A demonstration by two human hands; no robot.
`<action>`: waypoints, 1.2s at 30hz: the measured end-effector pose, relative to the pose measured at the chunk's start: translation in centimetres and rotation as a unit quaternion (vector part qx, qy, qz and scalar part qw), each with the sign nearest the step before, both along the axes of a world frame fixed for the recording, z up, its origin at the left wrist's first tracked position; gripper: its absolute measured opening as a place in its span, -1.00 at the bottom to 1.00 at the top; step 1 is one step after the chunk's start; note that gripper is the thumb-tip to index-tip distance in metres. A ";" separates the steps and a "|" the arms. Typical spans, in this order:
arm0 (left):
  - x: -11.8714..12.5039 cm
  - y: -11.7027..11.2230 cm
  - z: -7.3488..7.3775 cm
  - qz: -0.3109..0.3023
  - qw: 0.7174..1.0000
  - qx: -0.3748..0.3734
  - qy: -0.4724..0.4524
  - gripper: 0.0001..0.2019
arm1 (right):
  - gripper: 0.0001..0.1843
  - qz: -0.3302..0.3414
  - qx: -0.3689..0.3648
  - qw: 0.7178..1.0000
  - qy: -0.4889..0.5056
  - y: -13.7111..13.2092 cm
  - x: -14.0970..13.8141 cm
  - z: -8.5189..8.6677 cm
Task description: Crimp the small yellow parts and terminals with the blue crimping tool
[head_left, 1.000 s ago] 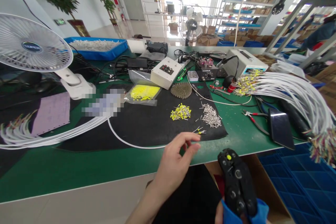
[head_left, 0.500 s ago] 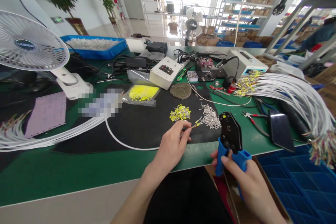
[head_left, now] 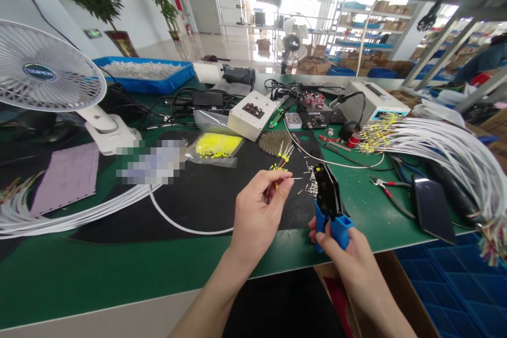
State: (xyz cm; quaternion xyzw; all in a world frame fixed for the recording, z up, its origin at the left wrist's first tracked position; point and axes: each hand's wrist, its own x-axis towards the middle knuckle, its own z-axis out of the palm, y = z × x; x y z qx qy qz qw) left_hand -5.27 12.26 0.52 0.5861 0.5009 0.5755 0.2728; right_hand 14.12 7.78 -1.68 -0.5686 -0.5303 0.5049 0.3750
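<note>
My left hand [head_left: 257, 211] is raised over the black mat [head_left: 206, 195], its fingers pinched on thin wire ends with yellow-sleeved terminals [head_left: 283, 156] that stick up and to the right. My right hand [head_left: 348, 256] grips the blue handles of a black crimping tool [head_left: 328, 198], whose jaws point up toward the wire tips. Small heaps of yellow sleeves and of metal terminals [head_left: 312, 182] lie on the mat just behind both hands, partly hidden by them.
A white desk fan [head_left: 47, 76] stands at the left, white cables [head_left: 79, 211] sweep across the green bench [head_left: 119, 274]. A big bundle of white wires [head_left: 447, 148], a phone [head_left: 431, 208], pliers [head_left: 386, 185], a control box [head_left: 253, 111] and a soldering station [head_left: 317, 111] lie behind and right.
My left hand picked the wire ends up off the mat and lifted them. My right hand brought the crimping tool up from below the bench edge to beside the wire tips.
</note>
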 end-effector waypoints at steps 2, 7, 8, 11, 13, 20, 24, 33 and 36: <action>0.3 -0.1 0.8 0.010 0.999 0.039 0.021 -0.90 | -0.60 0.004 0.002 1.000 -0.011 -0.2 -0.2 0.3; 1.0 -0.1 1.3 0.026 0.994 0.088 0.060 -0.93 | -0.64 0.019 0.009 0.999 -0.042 -0.5 -0.6 0.7; 1.1 0.0 1.3 0.028 0.994 0.089 0.060 -0.94 | -0.65 0.021 0.010 0.999 -0.046 -0.5 -0.6 0.7; 1.1 0.1 1.0 0.028 0.995 0.083 0.057 -0.95 | -0.66 0.027 0.019 0.998 -0.056 -0.6 -0.7 0.6; 1.1 0.0 1.0 0.022 0.995 0.078 0.054 -0.95 | -0.66 0.028 0.022 0.998 -0.060 -0.6 -0.7 0.6; 0.9 -0.2 1.1 0.012 0.996 0.074 0.056 -0.94 | -0.69 0.025 0.025 0.997 -0.062 -0.7 -0.7 0.6; 1.1 -0.3 1.2 0.010 0.996 0.073 0.056 -0.95 | -0.72 0.031 0.033 0.997 -0.064 -0.9 -0.9 0.7; 0.4 -1.1 1.2 -0.017 0.999 0.035 0.027 -0.91 | -0.89 0.062 0.101 0.984 -0.130 -1.6 -1.5 1.3; 0.0 -1.9 1.3 -0.007 0.999 0.031 0.044 -0.90 | -0.88 0.060 0.130 0.979 -0.142 -2.1 -1.8 0.6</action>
